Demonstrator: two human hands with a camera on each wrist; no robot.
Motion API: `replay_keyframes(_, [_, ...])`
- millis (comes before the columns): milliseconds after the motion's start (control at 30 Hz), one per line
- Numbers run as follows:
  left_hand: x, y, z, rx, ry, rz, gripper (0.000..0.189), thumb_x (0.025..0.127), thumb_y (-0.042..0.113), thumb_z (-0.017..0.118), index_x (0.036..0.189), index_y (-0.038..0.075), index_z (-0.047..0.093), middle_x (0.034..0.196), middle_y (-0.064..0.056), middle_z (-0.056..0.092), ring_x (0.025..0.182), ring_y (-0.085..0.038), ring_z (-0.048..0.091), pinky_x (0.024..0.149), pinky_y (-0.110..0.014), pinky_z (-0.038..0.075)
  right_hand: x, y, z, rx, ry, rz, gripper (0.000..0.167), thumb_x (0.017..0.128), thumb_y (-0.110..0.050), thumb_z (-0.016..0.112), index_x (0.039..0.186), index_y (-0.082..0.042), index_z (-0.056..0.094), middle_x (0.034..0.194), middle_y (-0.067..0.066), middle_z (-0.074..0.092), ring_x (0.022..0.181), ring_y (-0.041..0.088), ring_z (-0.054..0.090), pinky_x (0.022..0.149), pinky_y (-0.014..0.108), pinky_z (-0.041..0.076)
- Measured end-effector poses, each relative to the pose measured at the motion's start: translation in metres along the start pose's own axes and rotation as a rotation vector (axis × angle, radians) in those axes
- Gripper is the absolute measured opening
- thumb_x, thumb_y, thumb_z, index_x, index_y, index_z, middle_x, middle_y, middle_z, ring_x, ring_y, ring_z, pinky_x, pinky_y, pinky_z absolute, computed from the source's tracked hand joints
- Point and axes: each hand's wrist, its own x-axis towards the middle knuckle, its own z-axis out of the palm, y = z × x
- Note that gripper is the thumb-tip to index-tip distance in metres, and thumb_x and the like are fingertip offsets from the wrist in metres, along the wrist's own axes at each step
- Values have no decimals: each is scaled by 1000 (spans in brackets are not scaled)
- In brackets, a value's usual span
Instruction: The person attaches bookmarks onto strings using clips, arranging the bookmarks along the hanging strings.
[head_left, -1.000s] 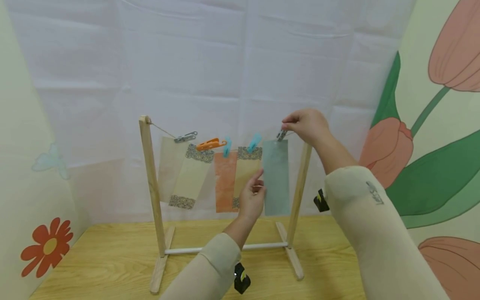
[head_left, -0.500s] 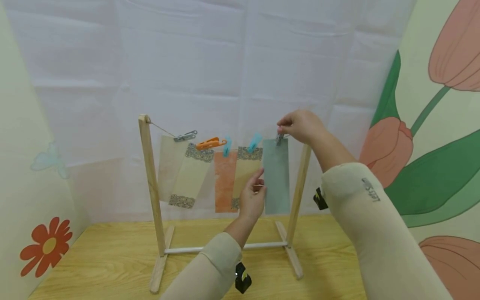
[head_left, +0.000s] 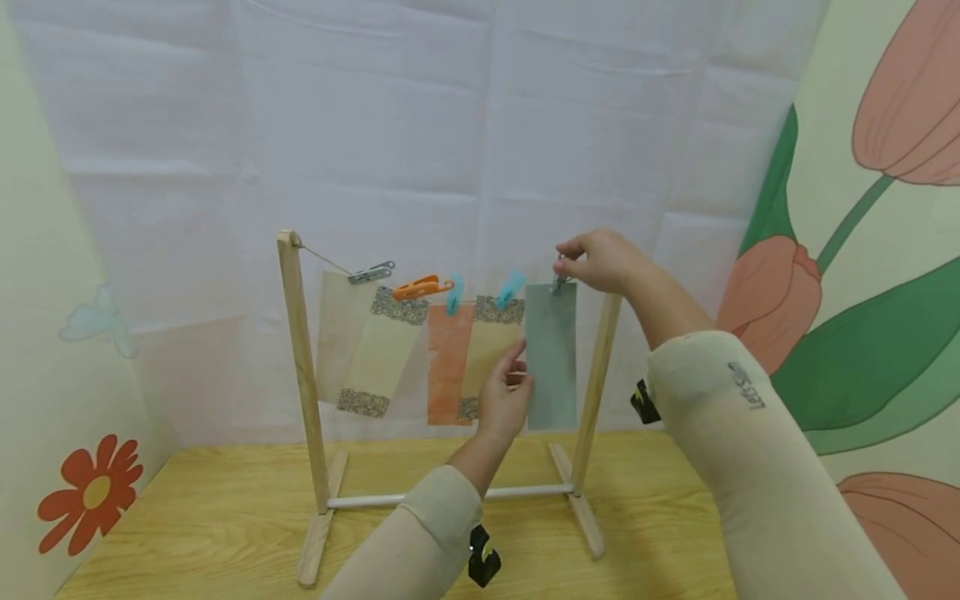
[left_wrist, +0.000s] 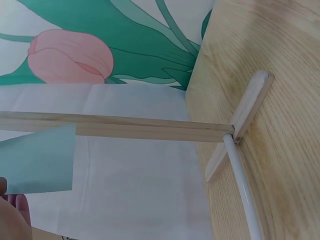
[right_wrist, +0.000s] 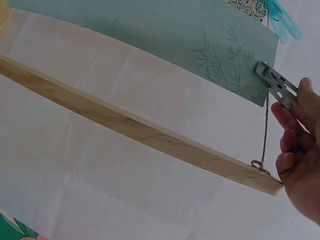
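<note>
A pale blue-green sheet of paper (head_left: pixel 552 358) with a bamboo print hangs at the right end of a string. My right hand (head_left: pixel 603 260) pinches the handles of a grey clothespin (right_wrist: pixel 276 84) between thumb and index finger. The pin's nose bites over the top edge of the sheet, at the string (right_wrist: pixel 266 130). Lower down, my left hand (head_left: pixel 506 396) pinches the sheet's left edge, its thumb in front and its index finger pointing up. That hand overlaps a cream lace-bordered paper (head_left: pixel 487 342) in the head view.
The string spans a wooden stand with a left post (head_left: pixel 303 367) and right post (head_left: pixel 597 392), standing on a wood-grain table (head_left: pixel 225 517). More papers hang there, including an orange one (head_left: pixel 448 358), under an orange clothespin (head_left: pixel 422 288) and blue ones (head_left: pixel 510 289). Behind hangs a white cloth (head_left: pixel 375 125).
My right hand has shifted slightly left and down with the clothespin, its fingers now lower around the handles. The left hand stays at the sheet's edge.
</note>
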Motion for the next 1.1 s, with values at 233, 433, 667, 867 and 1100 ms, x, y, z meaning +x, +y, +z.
replay_keyframes(233, [0,-4,-2,-41,-16,-17,58,87,-1,64,143,9,50,117,-18,60,105,-31,60,93,-42,52,0,0,4,1,4,-9,53,100,-32,54,146,-7,45,141,18,54,130,36,49,109,53,39])
replay_keyframes(433, [-4,-9,-5,-59,2,-2,63,83,-3,65,143,2,46,125,-23,57,115,-39,55,101,-52,45,1,0,9,14,20,-21,58,98,-32,58,148,-8,41,142,20,52,129,39,48,107,54,41])
replay_keyframes(667, [-6,-15,-14,-96,-17,-3,64,84,-3,65,143,-1,43,127,-27,53,117,-43,50,102,-54,43,-4,3,16,71,77,-47,60,97,-31,59,150,-9,39,148,19,46,126,37,52,98,52,48])
replay_keyframes(867, [-11,-16,-34,-39,-68,40,64,85,-1,66,143,-3,41,128,-26,54,115,-41,53,100,-55,45,-12,10,28,150,123,-88,64,97,-27,59,152,-6,33,152,20,40,131,39,47,102,54,46])
replay_keyframes(1100, [-23,-20,-61,149,-111,84,60,89,6,65,144,1,43,130,-21,55,115,-39,54,98,-51,48,-32,26,54,246,178,-76,68,99,-30,57,155,-11,25,159,17,28,137,43,39,109,58,39])
